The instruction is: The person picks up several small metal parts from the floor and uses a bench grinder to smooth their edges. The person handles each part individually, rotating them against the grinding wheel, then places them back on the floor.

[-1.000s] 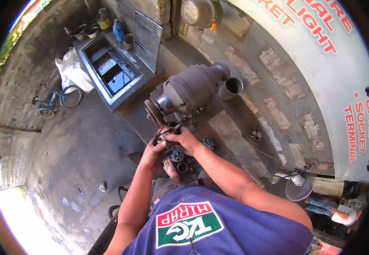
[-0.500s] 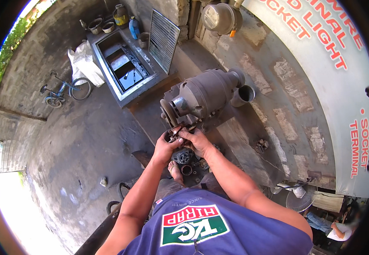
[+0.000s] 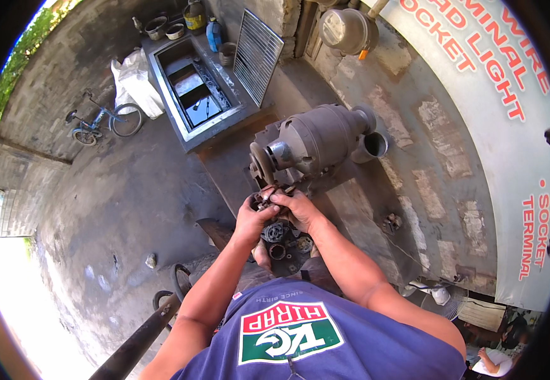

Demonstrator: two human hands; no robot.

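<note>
Fingers of my left hand (image 3: 251,220) and my right hand (image 3: 299,211) are closed together round a small dark metal part with a coppery edge (image 3: 267,192). Most of that part is hidden by my fingers, so its kind is unclear. It sits right at the lower edge of the wheel (image 3: 262,164) of a dusty bench grinder (image 3: 319,140); whether it touches the wheel I cannot make out. Below my hands, a round grey metal housing (image 3: 275,232) and a dark ring (image 3: 277,251) lie near my foot (image 3: 262,256).
Beyond the grinder stands a metal-rimmed basin (image 3: 189,95) holding dark liquid, with a wire grate (image 3: 257,57) leaning beside it. A dark can (image 3: 370,147) is by the grinder's far end. At left are a blue bicycle (image 3: 107,121) and white sacks (image 3: 137,82).
The whole view has shifted a little, with the surroundings sliding to the right. My hands stay closed on the part at the wheel; my foot is now more covered.
</note>
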